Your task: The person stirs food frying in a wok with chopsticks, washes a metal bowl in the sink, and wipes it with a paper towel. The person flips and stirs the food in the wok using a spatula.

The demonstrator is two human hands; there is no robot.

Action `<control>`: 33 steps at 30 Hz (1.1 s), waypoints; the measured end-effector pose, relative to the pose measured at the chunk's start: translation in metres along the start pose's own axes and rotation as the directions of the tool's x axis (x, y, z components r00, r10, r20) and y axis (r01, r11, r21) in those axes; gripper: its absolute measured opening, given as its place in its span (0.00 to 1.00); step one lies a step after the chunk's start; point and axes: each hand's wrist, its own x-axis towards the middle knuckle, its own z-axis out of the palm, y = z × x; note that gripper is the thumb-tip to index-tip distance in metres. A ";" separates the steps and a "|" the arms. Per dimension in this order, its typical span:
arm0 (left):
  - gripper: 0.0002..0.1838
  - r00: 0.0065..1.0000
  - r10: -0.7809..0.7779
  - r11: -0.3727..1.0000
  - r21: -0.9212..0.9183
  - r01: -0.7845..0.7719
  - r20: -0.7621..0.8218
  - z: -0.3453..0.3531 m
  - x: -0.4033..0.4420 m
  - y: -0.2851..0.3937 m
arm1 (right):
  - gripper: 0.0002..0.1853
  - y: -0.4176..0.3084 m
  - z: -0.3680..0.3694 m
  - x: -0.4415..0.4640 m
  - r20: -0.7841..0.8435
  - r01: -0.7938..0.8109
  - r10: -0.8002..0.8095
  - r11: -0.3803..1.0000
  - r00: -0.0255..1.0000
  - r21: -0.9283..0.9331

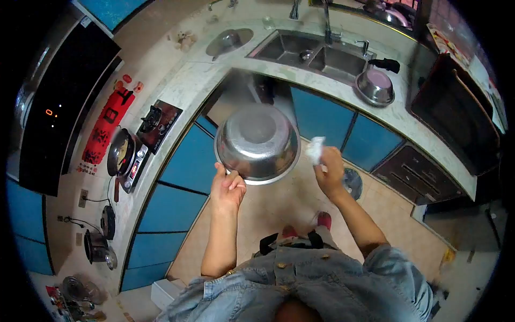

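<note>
A large stainless steel bowl (257, 142) is held up in front of me, its outer base turned toward my view. My left hand (228, 188) grips its rim at the lower left, fingers closed on the edge. To the right of the bowl and apart from it, my right hand (330, 170) is closed around a crumpled white tissue or cloth (316, 147). The inside of the bowl is hidden from me.
A double sink (292, 51) lies ahead, with a metal bowl (375, 88) on the counter (332, 81) to its right. At the left, a pan (121, 153) sits on a cooker. A bin (352, 182) stands on the floor at the right, below blue cabinets (322, 112).
</note>
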 end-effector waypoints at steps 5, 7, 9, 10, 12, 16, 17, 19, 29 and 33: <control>0.11 0.991 -0.099 0.995 0.033 0.097 0.090 0.004 -0.002 -0.016 | 0.21 -0.050 -0.010 0.051 0.070 0.040 -0.049 0.991 0.996 0.124; 0.13 0.993 -0.108 0.993 0.055 0.105 0.046 0.007 -0.005 -0.027 | 0.24 -0.075 0.009 0.056 0.050 -0.044 0.051 0.991 0.997 -0.126; 0.14 0.994 -0.106 0.994 0.006 0.106 0.031 0.003 -0.004 -0.031 | 0.24 -0.086 0.007 0.068 0.112 -0.079 0.096 0.985 0.989 -0.152; 0.14 0.995 -0.082 0.996 0.041 0.080 0.049 0.000 -0.006 -0.032 | 0.24 -0.088 0.006 0.073 0.175 -0.107 0.137 0.979 0.975 -0.173; 0.14 0.999 -0.038 0.996 0.079 0.036 0.018 0.002 -0.010 -0.032 | 0.23 -0.081 0.003 0.077 0.201 -0.129 0.176 0.965 0.964 -0.228; 0.14 1.000 -0.028 0.998 0.053 0.028 -0.014 -0.003 -0.012 -0.032 | 0.21 -0.049 0.003 0.067 0.203 -0.212 0.250 0.958 0.947 -0.191; 0.14 0.998 -0.056 0.998 0.037 0.056 -0.003 -0.003 -0.013 -0.031 | 0.21 -0.048 0.002 0.062 0.208 -0.208 0.246 0.960 0.947 -0.189; 0.14 0.997 -0.083 0.996 0.023 0.083 0.009 -0.003 -0.013 -0.028 | 0.19 -0.055 0.000 0.050 0.179 -0.284 0.309 0.947 0.934 -0.152; 0.19 0.991 0.008 0.970 0.241 -0.041 0.136 0.005 -0.011 -0.042 | 0.21 -0.097 0.012 0.047 0.273 0.158 -0.068 0.934 0.959 -0.321; 0.19 0.983 0.181 0.927 0.336 -0.166 -0.013 0.016 -0.014 -0.051 | 0.23 -0.104 0.002 0.091 0.284 0.033 0.014 0.986 0.959 -0.162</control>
